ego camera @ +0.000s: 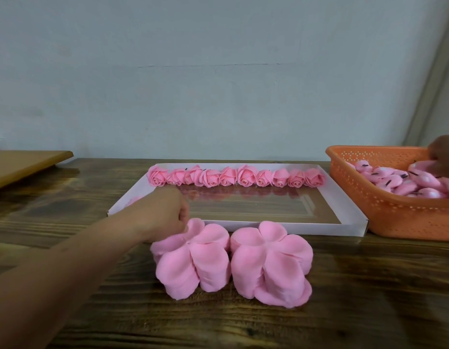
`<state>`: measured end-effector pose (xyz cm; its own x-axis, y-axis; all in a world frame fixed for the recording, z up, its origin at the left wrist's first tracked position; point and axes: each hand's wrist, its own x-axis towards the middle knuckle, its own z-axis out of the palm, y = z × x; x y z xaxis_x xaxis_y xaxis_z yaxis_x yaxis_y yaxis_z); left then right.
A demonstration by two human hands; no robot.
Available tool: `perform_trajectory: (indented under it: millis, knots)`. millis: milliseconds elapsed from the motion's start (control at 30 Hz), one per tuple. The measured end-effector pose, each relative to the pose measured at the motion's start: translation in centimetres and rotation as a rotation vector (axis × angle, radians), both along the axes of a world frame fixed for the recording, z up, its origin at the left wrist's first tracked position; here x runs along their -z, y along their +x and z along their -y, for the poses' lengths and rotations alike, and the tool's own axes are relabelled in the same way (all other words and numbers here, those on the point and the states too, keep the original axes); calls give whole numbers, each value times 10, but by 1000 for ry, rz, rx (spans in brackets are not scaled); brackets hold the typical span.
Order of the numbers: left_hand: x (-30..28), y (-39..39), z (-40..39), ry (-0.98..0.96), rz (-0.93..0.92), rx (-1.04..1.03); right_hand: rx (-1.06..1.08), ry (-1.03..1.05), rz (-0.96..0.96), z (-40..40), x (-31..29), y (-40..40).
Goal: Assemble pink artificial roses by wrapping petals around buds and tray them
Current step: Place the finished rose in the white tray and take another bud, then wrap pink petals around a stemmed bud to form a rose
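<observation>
Two hands are at work at once: the left hand (165, 212) is curled at the far-left edge of the left stack of pink five-lobed foam petal sheets (193, 258), its fingertips appearing to pinch the rim of the topmost sheet, though the grip itself is hidden behind the knuckles. The right hand (444, 157) is reached into the orange perforated plastic basket (384, 205), right of the tray, and is pressed among the pink buds with dark stubs (394, 181) heaped there; whether one has been grasped cannot be told, since the fingers are cut off by the frame edge. The step in hand is judged to be the gathering of parts for another rose: one petal sheet and one bud. The next move is likely to call for a single thin sheet to be peeled free without dragging its neighbours, then for the bud to be brought to its centre. A second stack of pink petal sheets (271, 263) stands touching the first, both just in front of the shallow white cardboard tray with a glossy brown floor (268, 225). Along the tray's far wall a row of finished pink roses (236, 177) is laid side by side, ten or so, tightly whorled; another pink piece is glimpsed at the tray's left side, behind the left hand. Most of the tray floor is unfilled, so the task is judged to be at an early stage.
</observation>
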<state>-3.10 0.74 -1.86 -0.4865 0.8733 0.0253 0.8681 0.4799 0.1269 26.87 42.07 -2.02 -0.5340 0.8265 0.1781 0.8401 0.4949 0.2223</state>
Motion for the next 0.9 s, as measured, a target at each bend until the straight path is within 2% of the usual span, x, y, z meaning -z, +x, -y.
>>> perform_trajectory:
  millis: [33,67,133,167,200,267,333,367,433,533,600,667,800,900]
  knots:
    - [1,1,0,5,-31,9,17,64,35,-3,-16,11]
    - [1,1,1,19,-48,17,27,131,-9,-10,-28,24]
    - [-2,2,3,97,-20,16,90,123,-124,2,-38,26]
    - [-5,3,5,158,11,5,46,132,-191,4,-38,24]
    - [-8,5,6,240,81,-11,-25,150,-282,12,-39,21]
    - [-12,11,7,423,391,-69,-169,134,-482,44,-44,13]
    - [-15,19,8,548,753,-128,-275,-1,-682,87,-51,3]
    - [-16,21,8,585,868,-148,-305,-112,-786,112,-55,-2]
    - [-18,27,5,623,990,-162,-370,-344,-968,156,-57,-11]
    - [-21,37,-1,699,1083,-92,-610,-735,-1125,207,-51,-29]
    - [-23,46,-7,747,1092,-17,-790,-977,-1175,235,-42,-40]
    - [-24,56,-14,776,1099,55,-884,-1117,-1180,251,-35,-50]
    - [-27,76,-26,789,1132,146,-948,-1257,-1097,259,-24,-61]
    - [-26,81,-32,807,1103,163,-958,-1257,-969,259,-18,-61]
